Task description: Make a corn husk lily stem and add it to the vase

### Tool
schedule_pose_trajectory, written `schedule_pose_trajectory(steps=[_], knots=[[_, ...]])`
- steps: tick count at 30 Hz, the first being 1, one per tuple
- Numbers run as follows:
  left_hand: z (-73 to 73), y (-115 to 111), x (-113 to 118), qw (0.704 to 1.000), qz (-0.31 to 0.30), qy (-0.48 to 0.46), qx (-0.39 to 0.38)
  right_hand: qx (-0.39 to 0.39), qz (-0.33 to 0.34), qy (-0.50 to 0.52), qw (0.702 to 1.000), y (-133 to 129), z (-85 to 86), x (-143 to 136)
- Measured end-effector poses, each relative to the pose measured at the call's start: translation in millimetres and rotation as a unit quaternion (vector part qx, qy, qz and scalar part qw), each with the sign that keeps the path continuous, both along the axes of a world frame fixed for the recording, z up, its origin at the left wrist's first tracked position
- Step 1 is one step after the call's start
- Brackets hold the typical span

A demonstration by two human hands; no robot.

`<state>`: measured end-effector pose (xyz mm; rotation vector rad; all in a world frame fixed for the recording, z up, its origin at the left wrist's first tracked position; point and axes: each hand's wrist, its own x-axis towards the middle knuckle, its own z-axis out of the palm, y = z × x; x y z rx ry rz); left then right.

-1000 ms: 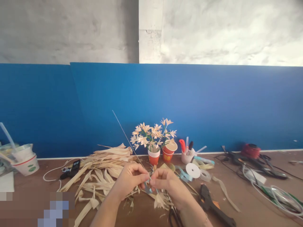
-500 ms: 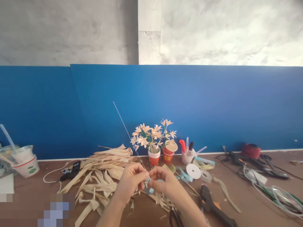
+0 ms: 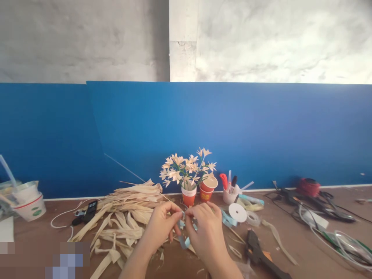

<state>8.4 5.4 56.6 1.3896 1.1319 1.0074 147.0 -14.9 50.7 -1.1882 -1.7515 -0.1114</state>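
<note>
- Wire (image 3: pixel 124 167) slanting up to the left of the flower cup (image 3: pixel 188 199); its near end lies in front of that cup, pinched between left hand (image 3: pixel 167 226) thumb and forefinger, likely to steady the tip;
- Blue tape (image 3: pixel 183 241) hanging in front of the cup, below those fingertips, probably loose to avoid tangling;
- Right hand (image 3: pixel 205 228) in front of the cup, fingers curled near the tape's top; whether they pinch, I cannot tell;
- Husks (image 3: pixel 130 193) left of the cup; glue gun (image 3: pixel 257 250) to its front right, seemingly within easy reach.
</note>
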Motion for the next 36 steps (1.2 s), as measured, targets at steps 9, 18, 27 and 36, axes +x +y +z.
schedule_pose_trajectory(steps=[9,18,27,36], knots=[[4.2,-3,-1,0.999,-0.003,0.000,0.047,-0.245,0.122,0.104,0.956,2,13.4,17],[16.8,-16,-4,0.993,-0.098,-0.069,-0.010,-0.539,0.411,0.370,0.635,10,5.4,29],[15.0,-11,-1,0.999,0.000,-0.039,0.027,-0.324,0.183,0.199,0.906,0,7.3,7],[6.9,-5,6,0.998,0.019,-0.045,0.029,0.005,-0.033,-0.009,0.999,-8,1.0,-4]])
